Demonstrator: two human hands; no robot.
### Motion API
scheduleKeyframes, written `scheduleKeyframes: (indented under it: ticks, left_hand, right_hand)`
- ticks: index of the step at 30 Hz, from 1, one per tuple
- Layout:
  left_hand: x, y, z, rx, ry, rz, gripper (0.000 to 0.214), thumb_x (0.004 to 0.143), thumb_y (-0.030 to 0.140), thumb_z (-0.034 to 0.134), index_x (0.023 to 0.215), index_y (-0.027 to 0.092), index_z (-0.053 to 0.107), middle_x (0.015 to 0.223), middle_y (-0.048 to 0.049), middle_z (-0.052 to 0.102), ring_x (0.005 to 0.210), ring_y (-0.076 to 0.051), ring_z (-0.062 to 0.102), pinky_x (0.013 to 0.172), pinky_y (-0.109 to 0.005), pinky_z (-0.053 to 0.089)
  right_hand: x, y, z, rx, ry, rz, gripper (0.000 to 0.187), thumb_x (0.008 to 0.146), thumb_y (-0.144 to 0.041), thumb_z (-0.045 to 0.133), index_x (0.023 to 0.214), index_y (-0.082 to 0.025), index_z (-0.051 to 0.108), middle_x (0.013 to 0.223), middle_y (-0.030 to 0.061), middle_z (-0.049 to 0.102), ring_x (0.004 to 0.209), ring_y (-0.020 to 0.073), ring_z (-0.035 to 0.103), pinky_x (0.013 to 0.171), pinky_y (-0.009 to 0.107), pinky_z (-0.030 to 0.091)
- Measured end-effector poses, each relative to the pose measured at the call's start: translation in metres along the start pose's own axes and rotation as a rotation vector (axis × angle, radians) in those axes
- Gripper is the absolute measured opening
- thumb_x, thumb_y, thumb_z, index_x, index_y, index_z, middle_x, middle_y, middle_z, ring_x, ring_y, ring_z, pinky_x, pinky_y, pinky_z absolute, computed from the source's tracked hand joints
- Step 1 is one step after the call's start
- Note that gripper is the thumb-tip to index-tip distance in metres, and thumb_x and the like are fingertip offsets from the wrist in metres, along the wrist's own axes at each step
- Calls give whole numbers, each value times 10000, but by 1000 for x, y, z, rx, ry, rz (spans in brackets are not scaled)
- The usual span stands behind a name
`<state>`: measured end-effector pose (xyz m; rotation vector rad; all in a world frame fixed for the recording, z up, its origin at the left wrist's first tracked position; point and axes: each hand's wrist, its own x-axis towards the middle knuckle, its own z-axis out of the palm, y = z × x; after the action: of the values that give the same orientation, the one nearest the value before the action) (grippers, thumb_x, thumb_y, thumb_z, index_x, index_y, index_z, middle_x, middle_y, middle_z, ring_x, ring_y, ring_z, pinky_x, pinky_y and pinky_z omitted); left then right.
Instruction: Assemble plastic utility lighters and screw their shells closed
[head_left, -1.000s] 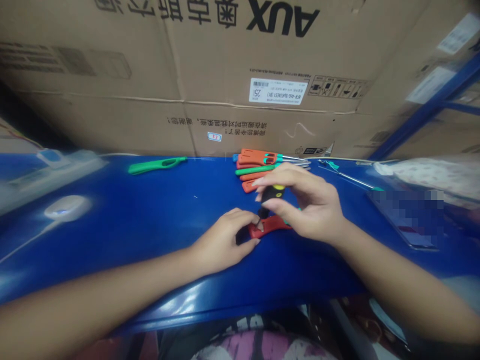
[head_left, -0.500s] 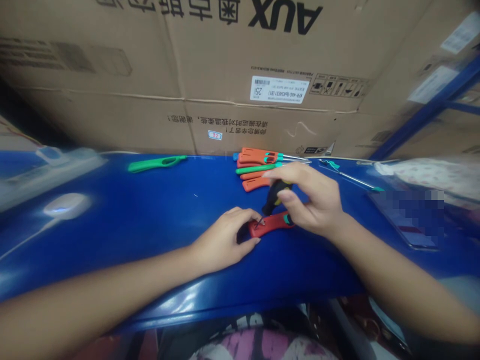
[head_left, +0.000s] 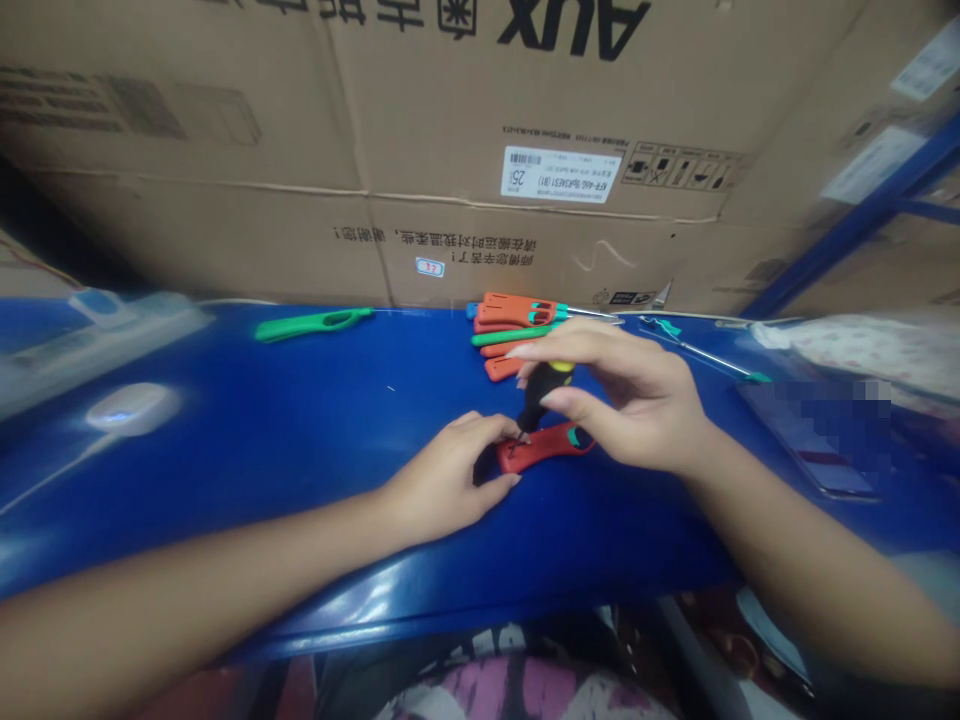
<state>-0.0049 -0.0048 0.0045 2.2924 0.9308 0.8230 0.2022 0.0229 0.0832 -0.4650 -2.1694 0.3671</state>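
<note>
A red lighter [head_left: 544,448] lies on the blue table with its teal trigger toward my right hand. The thumb and fingers of my left hand [head_left: 461,472] pinch its near-left end. Over it, my right hand [head_left: 626,395] grips a black and yellow screwdriver [head_left: 535,398] by the handle. The screwdriver is tilted, and its tip meets the lighter's left end close to my left fingertips. Just beyond lie several orange, red and green lighters [head_left: 517,312] in a pile, with metal tubes pointing right; my right hand covers part of them.
A green handle shell [head_left: 311,325] lies at the back left. On the left are a white round device with a cable [head_left: 131,410] and a white power strip [head_left: 112,330]. A metal rod with teal ends [head_left: 712,358] and a phone [head_left: 814,450] lie right. Cardboard boxes [head_left: 420,150] stand behind.
My right hand has shifted slightly, its fingers more extended around the screwdriver handle, which has turned a little. The left hand and the red lighter stay in place.
</note>
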Motion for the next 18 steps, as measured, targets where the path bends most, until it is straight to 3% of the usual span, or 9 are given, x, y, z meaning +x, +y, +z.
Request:
scheduleKeyframes:
  ticks: [3,6,8,13,15,18]
  left_hand:
    - [0,-1,1,7,11,11,262,854,177,687,1089,200,573,1066,-36,686,972,-215,629,876,-356,499]
    - [0,-1,1,9,9,10,230,857,173,682,1058,194,573,1054,-32,683,956,-207,630,880,-354,494]
    - [0,0,1,15,8,11,216,854,173,682,1039,191,572,1039,-31,681,943,-207,628,868,-351,493]
    - [1,0,0,24,10,18,242,855,188,686,1069,195,573,1030,-35,688,931,-214,635,846,-350,495]
    - [1,0,0,28,5,4,211,860,199,683,1041,196,575,1024,-38,687,928,-219,636,849,-361,496]
    - [1,1,0,29,-5,-12,172,865,210,679,1000,199,573,1028,-41,683,934,-225,631,851,-372,502]
  right_hand:
    - [0,-2,0,-151,96,-89,312,871,-245,723,1182,-251,699,1063,62,731,943,206,664,884,369,550]
    - [1,-7,-2,-83,-28,-33,391,965,-183,556,1352,-221,596,1150,83,707,1070,210,648,967,392,520]
    - [2,-9,-3,17,-95,31,390,980,-168,519,1359,-222,588,1150,78,708,1070,206,655,979,399,517]
    - [1,-5,-1,-92,36,3,294,874,-269,725,1166,-252,701,1056,62,724,945,207,657,910,394,541]
    - [2,-5,-1,-102,4,-25,305,912,-275,672,1215,-241,682,1133,81,705,1025,218,644,959,415,523]
    - [3,-7,-2,57,-88,-1,332,990,-206,513,1301,-219,628,1209,90,691,1100,211,642,997,417,512]
